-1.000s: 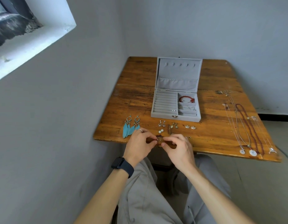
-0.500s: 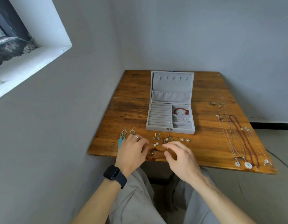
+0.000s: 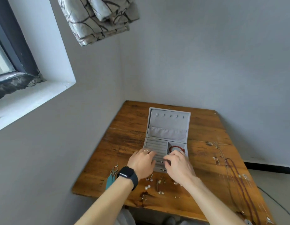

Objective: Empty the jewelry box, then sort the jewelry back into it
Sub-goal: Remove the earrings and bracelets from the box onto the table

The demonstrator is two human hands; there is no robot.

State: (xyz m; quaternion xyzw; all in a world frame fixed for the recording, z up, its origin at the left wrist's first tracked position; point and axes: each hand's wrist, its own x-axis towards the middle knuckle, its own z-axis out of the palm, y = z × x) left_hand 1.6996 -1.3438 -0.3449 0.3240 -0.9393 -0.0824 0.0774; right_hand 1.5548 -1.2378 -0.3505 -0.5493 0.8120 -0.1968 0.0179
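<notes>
Hands over the open grey velvet jewelry box (image 3: 167, 125), centre frame on the wooden tabletop (image 3: 124, 140). Left hand (image 3: 143, 161) rests loosely open on the ring rolls; right hand (image 3: 179, 166) curls, pinched fingertips hiding any grip, beside a red bead bracelet (image 3: 176, 148).

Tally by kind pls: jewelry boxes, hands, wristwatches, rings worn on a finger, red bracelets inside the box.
jewelry box: 1
hands: 2 (left hand, right hand)
wristwatch: 1
ring on a finger: 1
red bracelet in the box: 1
Total: 6
</notes>
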